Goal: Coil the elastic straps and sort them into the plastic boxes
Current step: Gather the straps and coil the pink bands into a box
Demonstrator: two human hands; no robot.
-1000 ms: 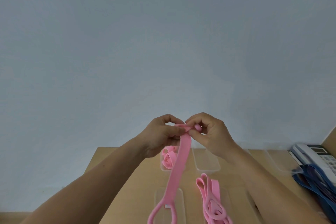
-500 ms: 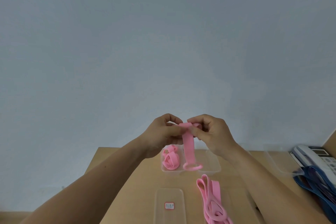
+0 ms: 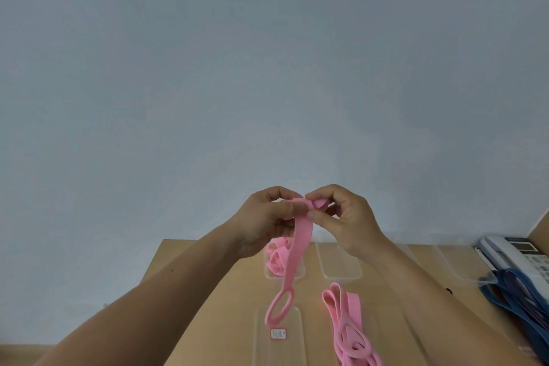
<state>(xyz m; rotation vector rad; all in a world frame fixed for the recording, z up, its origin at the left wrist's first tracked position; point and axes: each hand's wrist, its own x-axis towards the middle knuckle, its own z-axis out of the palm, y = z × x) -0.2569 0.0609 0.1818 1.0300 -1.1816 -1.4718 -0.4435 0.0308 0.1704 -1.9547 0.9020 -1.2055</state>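
A pink elastic strap (image 3: 292,258) hangs from both hands, raised above the wooden table (image 3: 225,300). My left hand (image 3: 264,223) pinches its top end, and my right hand (image 3: 341,217) pinches a small rolled start of the strap beside it. The strap's lower end forms an open loop over a clear lid (image 3: 280,336). Behind it, a clear plastic box (image 3: 269,272) holds coiled pink straps (image 3: 276,258). An empty clear box (image 3: 341,264) stands to its right.
A pile of loose pink straps (image 3: 347,324) lies on the table at the front. Blue straps (image 3: 523,294) lie at the right, partly over a white desk phone (image 3: 517,255). Another clear box (image 3: 454,258) stands at the back right. A grey wall rises behind the table.
The hanging strap was shorter half a second ago and now hangs longer again, its loop lower over the lid. Both hands stay together at the strap's top.
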